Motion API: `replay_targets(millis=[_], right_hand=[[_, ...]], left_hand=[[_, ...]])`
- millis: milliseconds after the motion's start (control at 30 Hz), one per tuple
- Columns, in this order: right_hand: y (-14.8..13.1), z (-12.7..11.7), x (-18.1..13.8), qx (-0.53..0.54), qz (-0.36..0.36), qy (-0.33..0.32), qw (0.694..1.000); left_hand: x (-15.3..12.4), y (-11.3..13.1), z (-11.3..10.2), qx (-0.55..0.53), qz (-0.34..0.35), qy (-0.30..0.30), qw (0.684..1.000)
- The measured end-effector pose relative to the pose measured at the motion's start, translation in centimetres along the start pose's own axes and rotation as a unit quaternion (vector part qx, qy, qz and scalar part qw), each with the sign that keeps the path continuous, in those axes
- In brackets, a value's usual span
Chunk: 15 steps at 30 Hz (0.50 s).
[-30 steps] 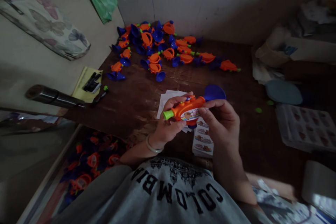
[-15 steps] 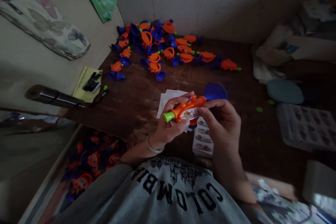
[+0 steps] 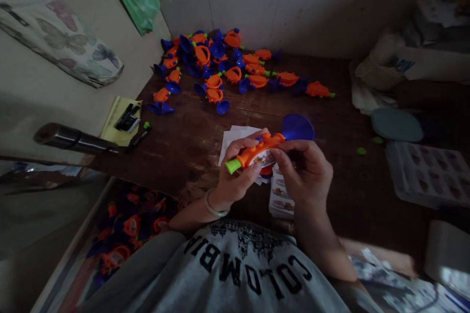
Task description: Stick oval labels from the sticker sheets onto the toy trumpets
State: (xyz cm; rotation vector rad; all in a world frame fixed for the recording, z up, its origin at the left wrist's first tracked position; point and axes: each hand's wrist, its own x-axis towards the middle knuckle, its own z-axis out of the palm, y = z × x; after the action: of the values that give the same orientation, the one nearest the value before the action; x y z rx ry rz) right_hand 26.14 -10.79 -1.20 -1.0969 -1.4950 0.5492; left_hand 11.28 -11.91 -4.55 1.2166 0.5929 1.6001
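A toy trumpet [image 3: 272,142] with an orange body, lime-green mouthpiece and blue bell is held over the table in front of me. My left hand [image 3: 235,179] is closed round its mouthpiece end, thumb on the near side and fingers over the top by the valve buttons. On the side facing me lies a white oval sticker [image 3: 262,157] with a printed picture. My right hand [image 3: 310,168] is closed at the bell end, its thumb against the sticker's right end and the forefinger along the body. Below sits a stack of printed sticker sheets [image 3: 281,200], partly hidden by my right hand.
Several toy trumpets [image 3: 214,80] lie along the back of the table [image 3: 176,142]. More trumpets [image 3: 130,225] fill a space below the left edge. White papers [image 3: 229,139] lie behind my left hand. A dark cylinder [image 3: 73,137] stands left; a clear plastic tray [image 3: 429,171] lies right.
The trumpet and both hands have shifted slightly left in view, and the trumpet has tilted a little. My right thumb has slid slightly along the sticker's right end. Both hands keep their hold.
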Motion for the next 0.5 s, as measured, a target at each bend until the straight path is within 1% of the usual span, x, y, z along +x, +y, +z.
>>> replay_targets(millis=[100, 200, 267, 300, 333, 367, 400, 433, 467, 500], right_hand=[[-0.4, 0.2, 0.1, -0.079, -0.053, 0.008, 0.995], [0.3, -0.1, 0.8, -0.184, -0.114, 0.054, 0.975], [1.8, -0.7, 1.5, -0.228, -0.123, 0.084, 0.962], [2.9, -1.2, 1.7, -0.237, -0.113, 0.086, 0.961], [4.1, -1.7, 1.9, -0.239, -0.088, 0.074, 0.964], [5.3, -2.2, 1.9, -0.239, -0.055, 0.051, 0.968], [6.5, -2.7, 1.8, -0.244, -0.02, 0.014, 0.969], [7.6, -3.1, 1.5, -0.255, 0.008, -0.03, 0.966], [8.6, -3.3, 1.1, -0.269, 0.031, -0.076, 0.96], [9.4, -3.4, 0.7, -0.285, 0.05, -0.121, 0.95]], left_hand=[[-0.1, 0.0, 0.3, 0.022, 0.007, 0.004, 1.0], [-0.2, 0.1, 0.2, 0.041, 0.015, 0.008, 0.999], [-0.1, 0.2, -0.8, 0.072, 0.031, 0.016, 0.997], [0.0, 0.2, -1.9, 0.109, 0.048, 0.028, 0.993], [0.2, 0.3, -3.3, 0.162, 0.07, 0.046, 0.983], [0.3, 0.4, -5.0, 0.234, 0.094, 0.068, 0.965], [0.4, 0.5, -6.9, 0.315, 0.114, 0.09, 0.938], [0.4, 0.5, -9.0, 0.396, 0.12, 0.103, 0.905], [0.4, 0.4, -11.0, 0.471, 0.101, 0.101, 0.871], [0.3, 0.3, -12.7, 0.54, 0.057, 0.091, 0.835]])
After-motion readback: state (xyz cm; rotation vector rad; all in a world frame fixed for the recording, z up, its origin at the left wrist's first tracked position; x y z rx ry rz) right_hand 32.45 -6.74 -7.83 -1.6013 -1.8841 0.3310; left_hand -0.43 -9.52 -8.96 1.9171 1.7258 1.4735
